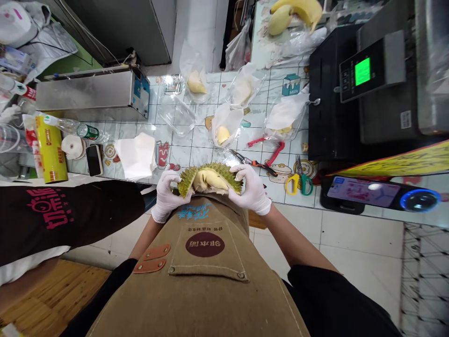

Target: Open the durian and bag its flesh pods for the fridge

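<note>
A split durian [210, 180] is held against the front of my apron, its green spiky husk parted to show pale yellow flesh. My left hand [168, 192], in a white glove, grips the husk's left end. On the right end, my right hand [249, 187], gloved too, is closed with its thumb at the opening's edge. Just beyond the fruit lie pliers with an orange-and-black handle [261, 164] and a red-handled tool [275, 153]. Farther back, clear containers lined with white paper hold durian pieces [223, 135] [196, 83].
White paper sheets [136, 156], a phone [94, 159] and a yellow roll [51, 149] lie at left. Scissors [299, 181] sit right, near a payment device [379, 193] and a black scale [372, 75]. Another person in a dark apron [70, 210] stands close at left.
</note>
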The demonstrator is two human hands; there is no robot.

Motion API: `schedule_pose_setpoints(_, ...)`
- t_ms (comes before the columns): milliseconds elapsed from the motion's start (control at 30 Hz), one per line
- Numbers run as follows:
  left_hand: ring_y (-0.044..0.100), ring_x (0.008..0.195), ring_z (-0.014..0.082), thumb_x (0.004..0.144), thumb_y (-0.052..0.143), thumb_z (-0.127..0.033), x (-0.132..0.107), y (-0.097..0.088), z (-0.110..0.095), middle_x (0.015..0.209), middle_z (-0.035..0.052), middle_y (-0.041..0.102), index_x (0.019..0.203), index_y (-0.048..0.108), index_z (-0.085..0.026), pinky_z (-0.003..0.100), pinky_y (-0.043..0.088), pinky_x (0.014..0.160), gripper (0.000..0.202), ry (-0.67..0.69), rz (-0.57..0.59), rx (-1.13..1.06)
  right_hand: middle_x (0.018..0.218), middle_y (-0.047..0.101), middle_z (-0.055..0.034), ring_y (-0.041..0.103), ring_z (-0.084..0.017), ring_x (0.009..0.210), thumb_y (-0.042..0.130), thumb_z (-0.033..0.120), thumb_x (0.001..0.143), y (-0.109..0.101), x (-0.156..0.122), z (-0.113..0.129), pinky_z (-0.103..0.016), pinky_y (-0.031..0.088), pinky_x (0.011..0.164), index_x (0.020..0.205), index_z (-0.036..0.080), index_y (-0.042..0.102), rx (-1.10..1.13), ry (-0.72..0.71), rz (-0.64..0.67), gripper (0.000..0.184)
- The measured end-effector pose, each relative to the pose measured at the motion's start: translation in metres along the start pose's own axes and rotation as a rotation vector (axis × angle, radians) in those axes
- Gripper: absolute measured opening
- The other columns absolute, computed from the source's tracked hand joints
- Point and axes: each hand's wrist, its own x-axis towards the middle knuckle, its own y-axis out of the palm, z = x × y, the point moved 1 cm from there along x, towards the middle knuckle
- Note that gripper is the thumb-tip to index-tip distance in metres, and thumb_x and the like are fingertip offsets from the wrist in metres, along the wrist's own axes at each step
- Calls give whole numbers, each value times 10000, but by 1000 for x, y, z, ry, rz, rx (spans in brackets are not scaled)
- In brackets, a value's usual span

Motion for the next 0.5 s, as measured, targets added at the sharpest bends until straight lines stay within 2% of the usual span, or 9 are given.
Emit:
schedule_pose_setpoints(300,679,1006,226,725,841,-267,-6,-4,8,1036,5,599,1093,485,-285,611,513,1207,512,-20,-7,-28,1111,696,-85,707,-303,993,731,209,669,3,-7,-13,-469,582,859,959,286,429,52,1,-67,426)
schedule_pose_setpoints(400,681,1014,229,747,833,-293,-11,-13,21,1045,16,605,1088,493,-278,586,528,1186,481,-90,-25,-57,1123,698,-90,704,-306,1020,734,233,686,2,-13,-26,-485,578,895,951,286,426,78,59,-100,409)
schedule_pose_setpoints(500,689,1033,228,806,825,-353,-17,-27,41,1080,41,616,1105,516,-260,499,590,1083,439,-188,-124,-151,1093,687,-84,694,-306,1043,756,323,735,-2,-23,-47,-512,573,960,956,287,437,149,176,-179,389)
